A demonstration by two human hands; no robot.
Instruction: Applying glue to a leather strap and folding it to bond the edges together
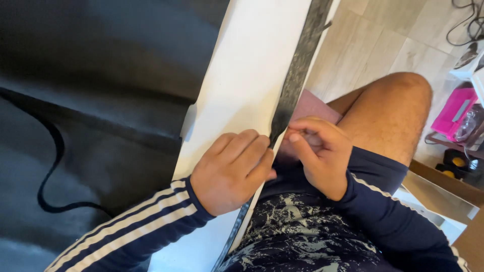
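Dark strip along the white board's edge is pinched by right hand fingers. Left hand, fingers curled together, presses the board. A slip could likely crease or skew the strip.

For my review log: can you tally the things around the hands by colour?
White: 1, the board under the left hand
Dark grey: 1, the edge strip pinched by the right hand
Black: 1, the cable on the dark mat
Pink: 1, the box
Total: 4
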